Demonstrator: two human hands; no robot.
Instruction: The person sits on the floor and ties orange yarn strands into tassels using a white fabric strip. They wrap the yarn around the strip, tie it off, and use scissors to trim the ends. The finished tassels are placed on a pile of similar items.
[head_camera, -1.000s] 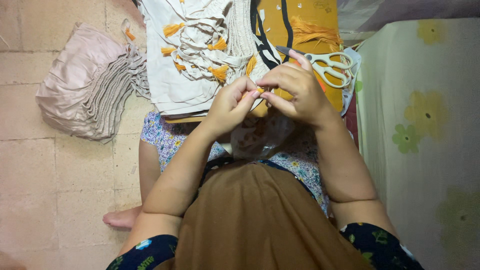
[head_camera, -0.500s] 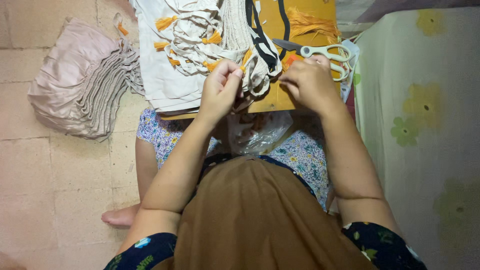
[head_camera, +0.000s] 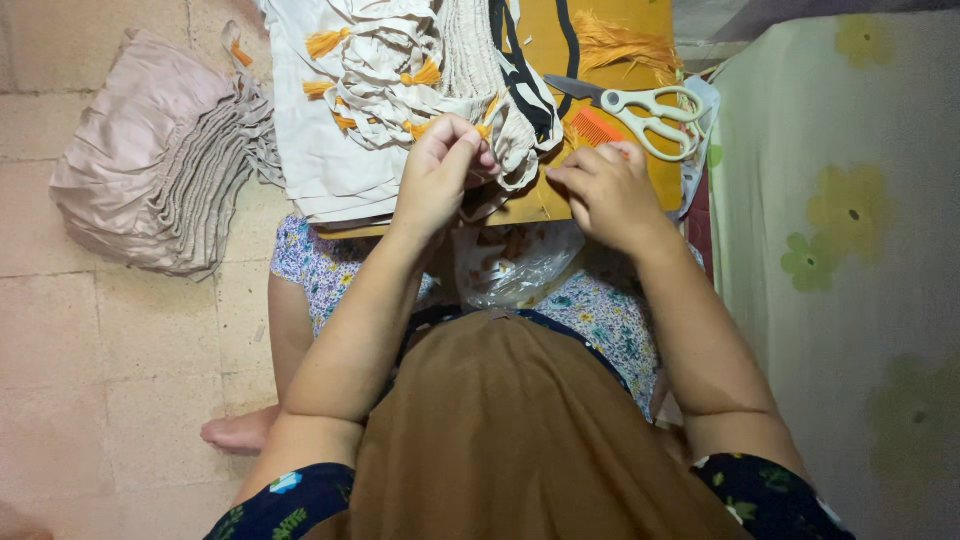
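My left hand (head_camera: 440, 165) pinches an orange tassel (head_camera: 487, 125) at the end of a cream cord, over a pile of cream cloth bags with orange tassels (head_camera: 370, 90). My right hand (head_camera: 603, 190) rests with curled fingers on the yellow board (head_camera: 545, 200), its fingertips beside an orange comb (head_camera: 596, 127); whether it holds anything is unclear. White-handled scissors (head_camera: 645, 112) lie just beyond the comb. A bundle of loose orange threads (head_camera: 620, 42) sits at the board's far edge.
A stack of folded pinkish-beige cloth (head_camera: 160, 170) lies on the tiled floor (head_camera: 110, 350) at left. A clear plastic bag (head_camera: 515, 265) sits in my lap. A pale green flowered sheet (head_camera: 840, 250) covers the surface on the right.
My hands have separated and moved forward over the board. The left hand now grips a tassel on the pile; the right hand has dropped beside the comb.
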